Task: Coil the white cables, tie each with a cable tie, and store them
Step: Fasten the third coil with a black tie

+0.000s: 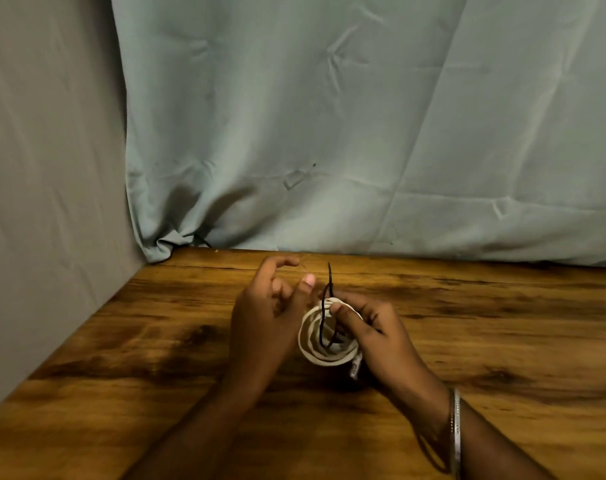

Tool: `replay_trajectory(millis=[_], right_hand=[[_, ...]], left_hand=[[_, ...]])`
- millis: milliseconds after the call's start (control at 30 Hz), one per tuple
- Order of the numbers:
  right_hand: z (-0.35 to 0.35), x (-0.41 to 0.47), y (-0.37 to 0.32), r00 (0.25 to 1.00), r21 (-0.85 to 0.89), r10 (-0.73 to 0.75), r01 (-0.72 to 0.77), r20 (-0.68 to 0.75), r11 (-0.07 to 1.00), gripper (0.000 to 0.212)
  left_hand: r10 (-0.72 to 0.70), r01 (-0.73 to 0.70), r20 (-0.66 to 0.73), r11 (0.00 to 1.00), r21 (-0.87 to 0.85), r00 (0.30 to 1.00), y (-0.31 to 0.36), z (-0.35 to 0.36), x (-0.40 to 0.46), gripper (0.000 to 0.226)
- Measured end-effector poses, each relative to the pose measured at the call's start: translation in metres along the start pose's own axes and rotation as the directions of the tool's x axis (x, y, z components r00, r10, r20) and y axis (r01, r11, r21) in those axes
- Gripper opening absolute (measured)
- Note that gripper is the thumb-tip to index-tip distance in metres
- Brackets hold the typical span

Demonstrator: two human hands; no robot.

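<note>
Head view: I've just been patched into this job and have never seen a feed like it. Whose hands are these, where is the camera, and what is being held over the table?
No machine here: a person works with two bare hands, and the single camera sits on their head, looking forward and down.

The surface is a wooden table. Behind it hangs a pale green cloth, with a grey cloth on the left.

Between the hands is a coiled white cable, wound into a small ring, with one plug end sticking out at the lower right. A thin black cable tie passes through the ring and its tail points upward.

The right hand, with a silver bangle on its wrist, grips the coil and pinches the tie. The left hand rests against the coil's left side with fingers loosely curled; whether it grips the coil is hidden.
</note>
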State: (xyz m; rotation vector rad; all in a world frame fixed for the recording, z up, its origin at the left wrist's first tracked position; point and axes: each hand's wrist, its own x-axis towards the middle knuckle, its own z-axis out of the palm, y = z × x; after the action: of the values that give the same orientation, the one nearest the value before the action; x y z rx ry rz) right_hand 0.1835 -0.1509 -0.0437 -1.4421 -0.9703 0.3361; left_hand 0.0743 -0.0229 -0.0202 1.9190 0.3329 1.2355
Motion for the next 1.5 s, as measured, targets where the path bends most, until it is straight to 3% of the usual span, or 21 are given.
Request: replay_trajectory(millis=[100,167,233,300,467,567,700,900,1033,1267,1500], right_hand=[[0.001,-0.001,-0.001,0.994,0.040,0.004,-0.008,0.106,0.999,0.024],[0.003,-0.001,-0.001,0.988,0.083,-0.006,-0.007,0.154,0.997,0.024],[0.005,0.000,-0.003,0.989,0.170,0.021,-0.046,0.146,0.984,0.027],[0.004,0.001,-0.004,0.993,0.193,0.060,-0.079,0.102,0.978,0.026],[0.007,0.001,-0.006,0.991,0.236,0.134,-0.125,-0.021,0.964,0.024],[0.007,-0.001,-0.009,0.987,0.250,0.158,-0.148,-0.020,0.957,0.027],[0.004,0.000,-0.011,0.984,0.268,0.179,-0.172,-0.002,0.948,0.025],[-0.001,0.002,-0.010,0.963,0.309,0.242,-0.268,0.121,0.912,0.022],[-0.006,0.000,-0.017,0.937,0.301,0.311,-0.347,0.162,0.888,0.013],[-0.005,-0.002,-0.019,0.936,0.363,0.295,-0.346,0.190,0.865,0.010],[-0.005,-0.002,-0.017,0.941,0.213,0.285,-0.321,0.183,0.923,0.033]], left_hand=[[-0.049,0.049,0.100,0.999,0.000,0.994,-0.015,-0.004,0.007,0.004],[-0.119,0.139,0.181,0.985,-0.104,0.976,-0.018,-0.004,0.009,0.007],[-0.167,0.222,0.250,0.952,-0.210,0.954,-0.016,-0.004,0.009,0.010],[-0.168,0.225,0.259,0.951,-0.212,0.951,-0.014,-0.002,0.010,0.010],[-0.083,0.106,0.164,0.985,-0.139,0.983,-0.014,0.009,-0.001,0.003],[-0.153,0.189,0.157,0.951,-0.247,0.976,-0.015,0.014,-0.006,0.001],[-0.228,0.293,0.207,0.878,-0.378,0.951,-0.014,0.014,-0.007,0.003],[-0.229,0.294,0.200,0.861,-0.414,0.953,-0.010,0.009,-0.001,0.006],[-0.325,0.322,0.086,0.797,-0.512,0.942,-0.008,0.002,0.009,0.005],[-0.262,0.286,0.114,0.890,-0.354,0.958,-0.002,0.006,-0.002,0.011],[-0.128,0.104,-0.066,0.952,-0.289,0.990,0.002,0.000,0.000,0.009]])
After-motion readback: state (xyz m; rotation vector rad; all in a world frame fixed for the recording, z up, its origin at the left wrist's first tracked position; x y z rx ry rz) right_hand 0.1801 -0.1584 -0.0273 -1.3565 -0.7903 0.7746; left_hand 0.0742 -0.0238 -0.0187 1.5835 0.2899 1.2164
